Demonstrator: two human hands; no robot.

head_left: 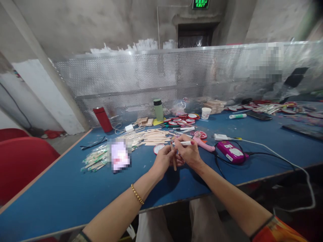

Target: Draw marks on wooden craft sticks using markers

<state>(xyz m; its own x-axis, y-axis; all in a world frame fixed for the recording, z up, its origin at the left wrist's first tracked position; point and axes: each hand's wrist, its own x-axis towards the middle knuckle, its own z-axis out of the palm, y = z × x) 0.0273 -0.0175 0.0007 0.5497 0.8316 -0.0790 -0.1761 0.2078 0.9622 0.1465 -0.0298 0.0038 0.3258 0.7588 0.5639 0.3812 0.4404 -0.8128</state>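
Observation:
My left hand (164, 158) grips a flat wooden stick (174, 164) that points down toward me. In my right hand (189, 153) is a white pen (185, 143) with a dark red end, its other end close to the stick's upper part. Both hands are together above the blue table (141, 181). Just behind them lie a pile of wooden sticks (155, 136) and a round white disc with a red rim (158, 149). A pink glue gun (205, 145) rests right beside my right hand.
Bundles of wrapped sticks (97, 158) lie left, by a pixelated phone (119, 156). A red flask (103, 120), green bottle (158, 110) and paper cup (206, 113) stand at the back. To the right are a purple device (230, 152) and a white cable (275, 153).

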